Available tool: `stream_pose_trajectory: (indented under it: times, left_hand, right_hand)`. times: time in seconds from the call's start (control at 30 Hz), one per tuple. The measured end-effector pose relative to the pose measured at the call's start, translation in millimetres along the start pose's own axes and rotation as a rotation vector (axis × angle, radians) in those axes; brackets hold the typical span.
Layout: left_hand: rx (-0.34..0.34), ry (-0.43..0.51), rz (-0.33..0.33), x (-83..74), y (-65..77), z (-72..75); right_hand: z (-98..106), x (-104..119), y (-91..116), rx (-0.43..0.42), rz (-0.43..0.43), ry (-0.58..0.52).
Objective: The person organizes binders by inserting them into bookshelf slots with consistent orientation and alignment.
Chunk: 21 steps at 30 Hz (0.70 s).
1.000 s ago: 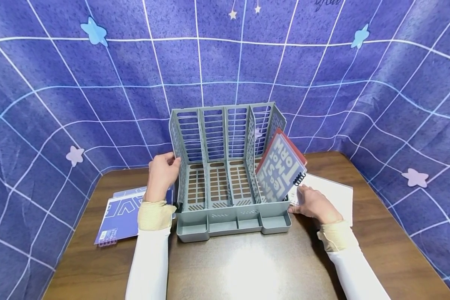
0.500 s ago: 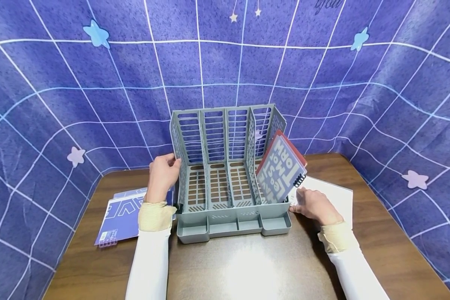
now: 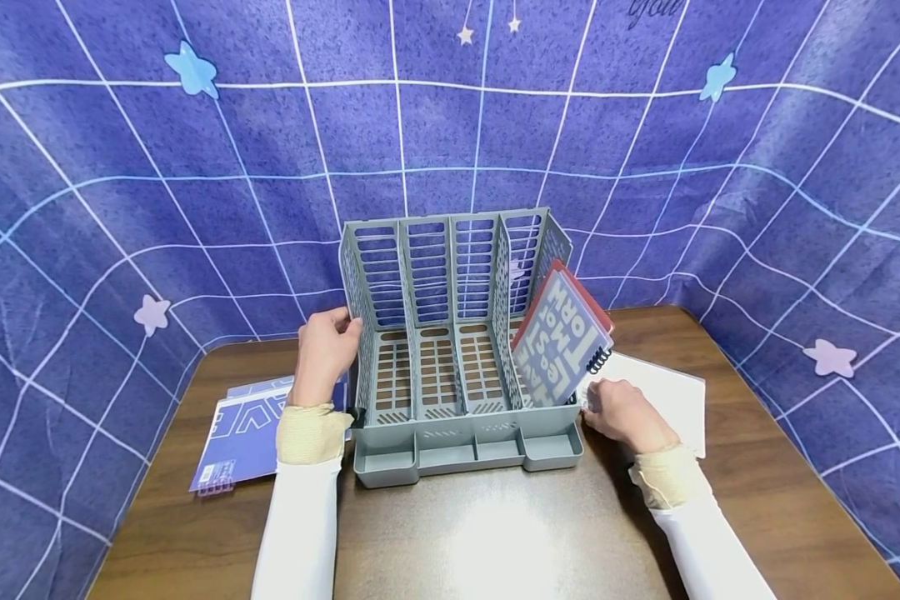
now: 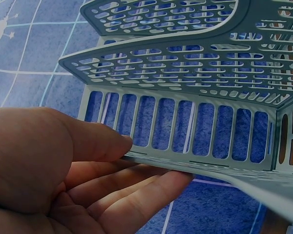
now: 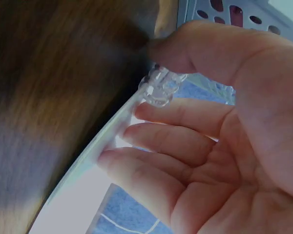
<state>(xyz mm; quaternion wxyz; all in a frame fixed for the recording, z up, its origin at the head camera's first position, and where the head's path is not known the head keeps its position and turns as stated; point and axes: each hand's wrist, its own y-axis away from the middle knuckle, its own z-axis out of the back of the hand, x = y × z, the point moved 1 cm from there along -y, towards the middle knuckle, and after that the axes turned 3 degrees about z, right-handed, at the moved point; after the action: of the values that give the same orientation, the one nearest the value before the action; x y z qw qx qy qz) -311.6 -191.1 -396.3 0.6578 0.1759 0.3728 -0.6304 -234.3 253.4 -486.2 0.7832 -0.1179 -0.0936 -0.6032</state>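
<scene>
A grey plastic file rack [image 3: 465, 429] with upright dividers stands mid-table. My left hand [image 3: 326, 350] pinches its left side wall [image 4: 180, 166], thumb on the inner face and fingers on the outer. At the rack's right lies a white spiral notebook [image 3: 667, 392], partly covered by my right hand [image 3: 630, 417]. In the right wrist view, that hand's thumb and curled fingers close on the notebook's edge at its clear coil [image 5: 158, 85]. A notebook with a lettered grey cover [image 3: 558, 342] and a red one [image 3: 591, 298] behind it lean tilted in the rack's rightmost slot.
Blue spiral notebooks [image 3: 243, 433] lie overlapping on the table, left of the rack and partly behind the left arm. Small trays [image 3: 551, 448] line the rack's front. A blue star-patterned cloth [image 3: 450, 125] hangs behind and beside the wooden table [image 3: 780, 492].
My right hand has shifted slightly and its fingers have drawn in at the white notebook's coil. The left hand, rack and leaning notebooks have stayed in place.
</scene>
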Motion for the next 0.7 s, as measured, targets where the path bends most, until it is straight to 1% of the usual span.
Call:
stream_pose_trajectory:
  times: [0.17,0.27,0.37,0.43,0.53,0.7]
  left_hand:
    - [-0.005,-0.001,0.0,-0.1,-0.1,-0.3]
    - [-0.01,-0.008,-0.005,0.0,0.3,0.0]
    - [-0.011,-0.01,-0.008,0.0,0.7,0.2]
    - [-0.011,-0.007,-0.006,-0.2,1.0,0.3]
    - [-0.009,-0.003,-0.003,0.0,1.0,0.5]
    - [-0.008,-0.008,-0.011,-0.2,0.6,0.6]
  right_hand:
    - [-0.7,3.8,-0.6,-0.05,0.045,0.035]
    - [1.4,8.4,-0.2,-0.105,0.076,0.054]
    - [2.6,10.4,0.6,-0.141,0.079,0.059]
    - [3.1,9.6,0.1,-0.155,0.072,0.055]
    - [4.6,7.2,-0.2,-0.152,0.062,0.046]
    - [11.8,7.3,2.1,-0.176,0.096,0.027]
